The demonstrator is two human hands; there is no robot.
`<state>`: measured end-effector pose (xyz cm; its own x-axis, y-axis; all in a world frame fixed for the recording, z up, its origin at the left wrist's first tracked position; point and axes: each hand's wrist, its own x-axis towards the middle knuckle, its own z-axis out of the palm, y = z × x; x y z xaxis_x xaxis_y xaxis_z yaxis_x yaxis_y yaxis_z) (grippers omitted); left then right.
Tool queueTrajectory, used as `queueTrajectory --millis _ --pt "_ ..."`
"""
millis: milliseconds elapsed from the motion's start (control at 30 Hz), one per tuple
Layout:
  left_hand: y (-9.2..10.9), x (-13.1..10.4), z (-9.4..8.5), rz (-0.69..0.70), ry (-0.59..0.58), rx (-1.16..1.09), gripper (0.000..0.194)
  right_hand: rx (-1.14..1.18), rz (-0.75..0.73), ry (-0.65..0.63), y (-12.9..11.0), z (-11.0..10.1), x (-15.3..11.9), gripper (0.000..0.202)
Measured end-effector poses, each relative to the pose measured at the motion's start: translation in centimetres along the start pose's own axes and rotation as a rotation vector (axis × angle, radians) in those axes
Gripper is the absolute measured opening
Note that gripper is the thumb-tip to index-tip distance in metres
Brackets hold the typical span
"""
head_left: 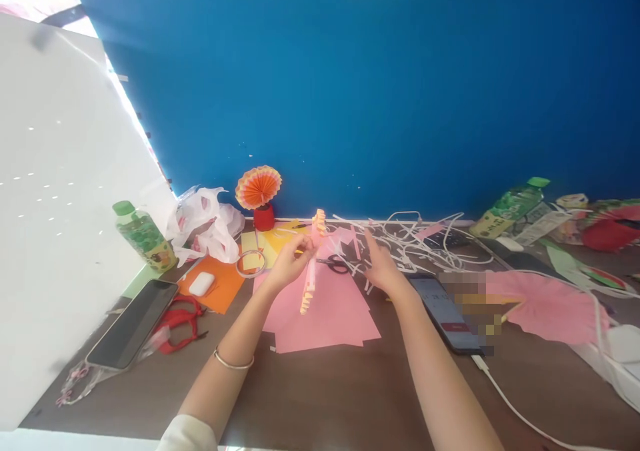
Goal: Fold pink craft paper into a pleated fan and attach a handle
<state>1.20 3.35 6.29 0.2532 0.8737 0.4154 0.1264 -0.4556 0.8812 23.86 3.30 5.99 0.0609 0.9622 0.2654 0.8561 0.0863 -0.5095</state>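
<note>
Near the middle of the desk, my left hand (294, 259) is closed around a pleated paper piece (311, 276), pink along its middle with yellow-orange zigzag ends. It stands roughly upright over a stack of pink paper sheets (320, 321). My right hand (383, 268) is to the right, index finger stretched out and fingers apart, with nothing visible in it. It reaches over a tangle of thin white paper strips (410, 258). Between the hands are a pink strip (356, 243) and a pair of dark-handled scissors (336, 263).
An orange folded-paper fan (259, 188) stands on a red base at the back. At left are a green bottle (145, 238), plastic bag (205, 224), phone (135, 324) and white case (202, 284). At right lie a charging phone (443, 311) and pink pleated paper (555, 308).
</note>
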Motion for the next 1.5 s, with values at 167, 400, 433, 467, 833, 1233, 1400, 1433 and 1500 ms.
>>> queueTrajectory --millis 167,400,433,467,833,1233,1400,1433,1500 --pt "-0.5 -0.1 0.1 0.070 0.048 -0.010 0.014 0.037 0.160 0.005 0.2 -1.8 0.3 0.091" --pt "-0.9 -0.2 0.0 0.041 0.032 -0.009 0.020 0.211 0.065 0.359 -2.0 -2.7 0.6 0.034" --pt "-0.9 -0.2 -0.1 0.031 0.023 -0.004 0.021 0.300 0.023 0.419 -2.7 -2.5 0.5 0.026" --pt "-0.9 -0.2 -0.2 0.024 0.014 0.004 0.022 0.410 -0.012 0.432 -3.3 -2.3 0.3 0.023" --pt "-0.6 0.0 -1.1 0.011 -0.146 0.059 0.031 1.124 -0.004 -0.111 -5.7 2.3 -1.0 0.024" --pt "-0.6 -0.4 -1.4 0.021 -0.250 0.098 0.037 1.051 -0.112 -0.086 -5.3 2.8 -1.3 0.021" --pt "0.6 -0.3 -0.8 -0.026 -0.226 0.143 0.026 1.176 -0.066 -0.175 -4.9 3.6 -1.9 0.023" --pt "0.8 -0.3 -0.6 -0.032 -0.196 0.164 0.025 1.188 -0.059 -0.189 -4.9 3.7 -2.0 0.021" --pt "0.9 -0.3 -0.2 -0.033 -0.116 0.200 0.023 1.197 -0.053 -0.188 -4.9 4.0 -2.2 0.018"
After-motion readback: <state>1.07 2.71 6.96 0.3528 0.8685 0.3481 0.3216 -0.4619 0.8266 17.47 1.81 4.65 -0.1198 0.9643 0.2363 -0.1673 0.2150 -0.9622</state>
